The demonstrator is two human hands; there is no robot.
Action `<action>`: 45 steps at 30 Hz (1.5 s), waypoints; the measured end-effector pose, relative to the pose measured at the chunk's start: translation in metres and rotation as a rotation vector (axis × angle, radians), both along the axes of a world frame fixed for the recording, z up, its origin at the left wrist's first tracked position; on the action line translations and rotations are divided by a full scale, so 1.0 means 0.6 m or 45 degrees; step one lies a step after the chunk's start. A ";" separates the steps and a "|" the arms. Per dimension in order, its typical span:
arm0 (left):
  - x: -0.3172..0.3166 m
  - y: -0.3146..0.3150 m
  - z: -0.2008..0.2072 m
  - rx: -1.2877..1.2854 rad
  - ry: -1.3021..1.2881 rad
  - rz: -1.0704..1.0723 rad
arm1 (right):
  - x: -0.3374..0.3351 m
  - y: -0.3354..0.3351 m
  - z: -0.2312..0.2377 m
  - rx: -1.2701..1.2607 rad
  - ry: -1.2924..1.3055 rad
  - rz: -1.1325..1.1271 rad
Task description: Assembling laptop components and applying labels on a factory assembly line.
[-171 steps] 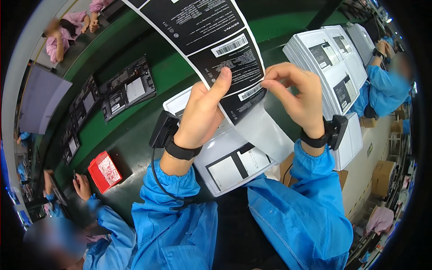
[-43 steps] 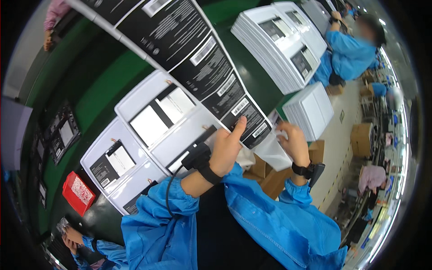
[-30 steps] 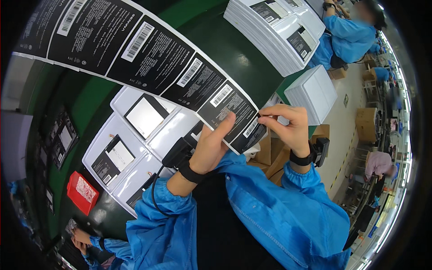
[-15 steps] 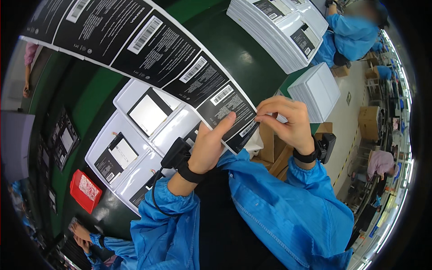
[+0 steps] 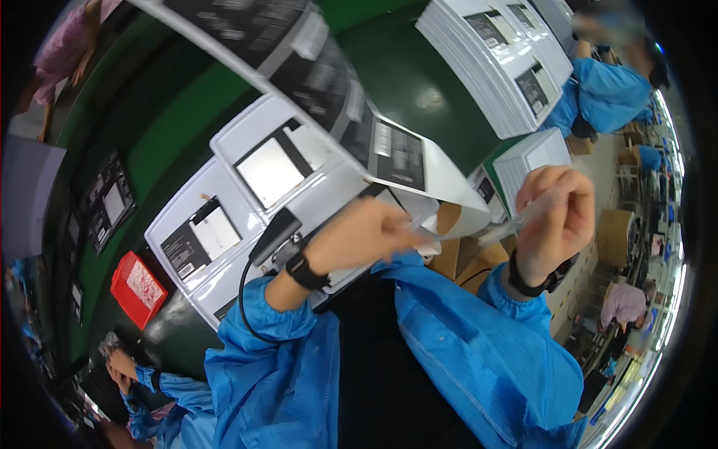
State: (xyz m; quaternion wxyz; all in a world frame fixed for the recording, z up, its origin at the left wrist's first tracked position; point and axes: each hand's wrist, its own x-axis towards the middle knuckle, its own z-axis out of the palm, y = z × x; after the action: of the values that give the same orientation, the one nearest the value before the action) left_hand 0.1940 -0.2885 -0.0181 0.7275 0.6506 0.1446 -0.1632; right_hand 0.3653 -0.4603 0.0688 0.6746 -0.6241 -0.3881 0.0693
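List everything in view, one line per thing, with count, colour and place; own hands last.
label strip: one, black labels on white backing, runs from upper left down to the hands
white boxes: at least three, white with black labels, on the green belt under the strip
box stacks: two or more, white, upper right
single box: one, white, right of centre
red box: one, red, lower left on the belt
belt: one, green
co-worker: one, blue coat, upper right
left hand: holds the strip's end
right hand: raised, pinching something pale and blurred
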 end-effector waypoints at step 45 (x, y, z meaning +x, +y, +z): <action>-0.238 0.157 -0.030 1.875 -0.331 0.424 | -0.124 0.298 -0.177 -1.041 0.281 0.564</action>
State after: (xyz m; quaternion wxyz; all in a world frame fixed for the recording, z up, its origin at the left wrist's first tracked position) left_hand 0.0511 -0.1943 -0.0362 0.1324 0.9510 0.2255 0.1649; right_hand 0.2910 -0.2814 -0.0377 0.3799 -0.7295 -0.3787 0.4242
